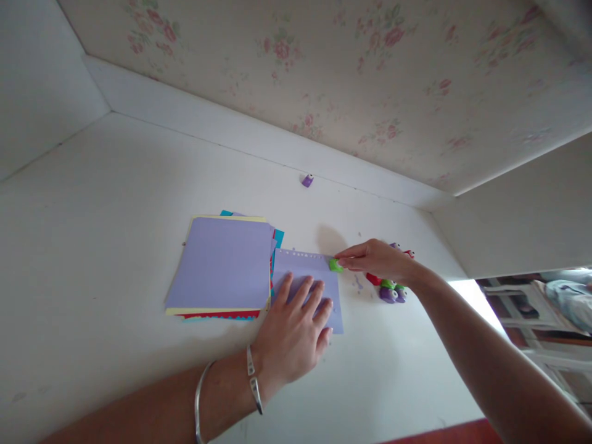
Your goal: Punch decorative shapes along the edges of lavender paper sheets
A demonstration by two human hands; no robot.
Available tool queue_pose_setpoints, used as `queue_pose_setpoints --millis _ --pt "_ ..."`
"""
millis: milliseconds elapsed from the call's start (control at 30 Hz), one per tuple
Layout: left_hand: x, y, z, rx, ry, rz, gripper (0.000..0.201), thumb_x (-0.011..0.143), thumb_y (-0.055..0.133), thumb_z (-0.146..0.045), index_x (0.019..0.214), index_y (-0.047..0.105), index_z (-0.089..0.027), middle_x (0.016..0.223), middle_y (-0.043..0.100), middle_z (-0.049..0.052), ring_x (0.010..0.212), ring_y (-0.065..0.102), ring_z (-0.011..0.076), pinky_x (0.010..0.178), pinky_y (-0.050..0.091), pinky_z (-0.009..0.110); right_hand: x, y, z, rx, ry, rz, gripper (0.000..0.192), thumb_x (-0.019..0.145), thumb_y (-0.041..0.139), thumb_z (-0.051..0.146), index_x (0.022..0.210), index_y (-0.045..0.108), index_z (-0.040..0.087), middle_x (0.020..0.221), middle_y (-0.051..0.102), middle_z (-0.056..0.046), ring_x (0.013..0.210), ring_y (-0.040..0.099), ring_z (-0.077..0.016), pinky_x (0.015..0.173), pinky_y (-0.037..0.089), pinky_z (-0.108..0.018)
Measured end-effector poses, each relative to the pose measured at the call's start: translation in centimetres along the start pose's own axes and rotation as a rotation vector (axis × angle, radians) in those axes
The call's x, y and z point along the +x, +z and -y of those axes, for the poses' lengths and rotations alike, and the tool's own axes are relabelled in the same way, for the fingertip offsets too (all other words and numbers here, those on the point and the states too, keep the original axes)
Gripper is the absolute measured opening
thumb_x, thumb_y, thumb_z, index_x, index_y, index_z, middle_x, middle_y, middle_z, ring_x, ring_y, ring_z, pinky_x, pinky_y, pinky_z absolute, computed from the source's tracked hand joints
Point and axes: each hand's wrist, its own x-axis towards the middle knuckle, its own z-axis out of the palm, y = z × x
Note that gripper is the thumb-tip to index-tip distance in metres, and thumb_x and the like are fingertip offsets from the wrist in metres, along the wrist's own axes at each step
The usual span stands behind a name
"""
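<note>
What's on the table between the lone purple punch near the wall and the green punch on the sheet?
In the head view, only bare white table separates the lone purple punch from the green punch.

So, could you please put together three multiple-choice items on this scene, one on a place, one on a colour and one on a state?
1. Where does the small purple punch that is off on its own sit?
A. on the paper stack
B. on the table near the wall
C. under the left hand

2. What colour is the punch in the right hand?
A. green
B. red
C. yellow

3. How does the left hand lie?
A. clenched in a fist
B. lifted off the table
C. flat on the lilac sheet

Answers:
1. B, it sits alone by the foot of the wall.
2. A, green shows at the fingertips.
3. C, the spread fingers press on the sheet.
</note>
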Motion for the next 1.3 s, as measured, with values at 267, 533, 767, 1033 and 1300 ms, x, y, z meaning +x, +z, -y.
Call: queue_pose_setpoints --millis 267,533,767,1033,1300 --pt "-0.1 0.1 0.0 -0.009 -0.008 0.020 0.046 0.100 0.033 -0.049 0.135 0.053 -0.026 0.149 0.042 0.005 0.140 0.035 0.0269 0.120 0.015 0.057 -0.3 -0.2 1.6 -0.154 0.123 0.063 0.042 0.076 0.067 0.050 0.105 0.081 0.022 0.059 0.065 -0.002 0.048 0.048 -0.0113 0.047 0.037 -0.025" --pt "0.0 0.1 0.0 -0.010 -0.013 0.013 0.046 0.100 0.033 -0.048 0.135 0.054 -0.026 0.149 0.043 0.006 0.140 0.035 0.0265 0.120 0.016 0.057 -0.2 -0.1 1.6 -0.181 0.171 0.048 0.040 0.075 0.067 0.050 0.102 0.081 0.023 0.054 0.057 0.000 0.045 0.041 -0.0096 0.048 0.034 -0.027" --pt "-0.1 0.1 0.0 -0.007 -0.011 0.007 0.045 0.100 0.035 -0.048 0.134 0.055 -0.026 0.149 0.044 0.005 0.139 0.036 0.0262 0.119 0.017 0.057 0.1 0.2 1.2 -0.180 0.198 0.034 0.040 0.074 0.069 0.051 0.100 0.082 0.024 0.053 0.056 0.001 0.045 0.038 -0.0090 0.048 0.033 -0.027" --pt "0.0 0.3 0.0 -0.009 -0.014 -0.001 0.045 0.100 0.034 -0.048 0.134 0.055 -0.027 0.149 0.043 0.005 0.140 0.036 0.0262 0.120 0.016 0.057 0.7 0.5 0.4 -0.159 0.172 0.025 0.035 0.073 0.070 0.049 0.092 0.082 0.023 0.052 0.054 0.001 0.043 0.035 -0.0082 0.045 0.028 -0.027" --pt "-0.1 0.3 0.0 0.000 -0.006 -0.009 0.045 0.099 0.037 -0.048 0.134 0.055 -0.027 0.149 0.043 0.005 0.138 0.037 0.0268 0.119 0.016 0.056 1.3 0.6 0.4 -0.165 0.156 0.021 0.027 0.072 0.072 0.041 0.088 0.081 0.022 0.053 0.059 0.000 0.044 0.040 -0.0089 0.046 0.030 -0.026"
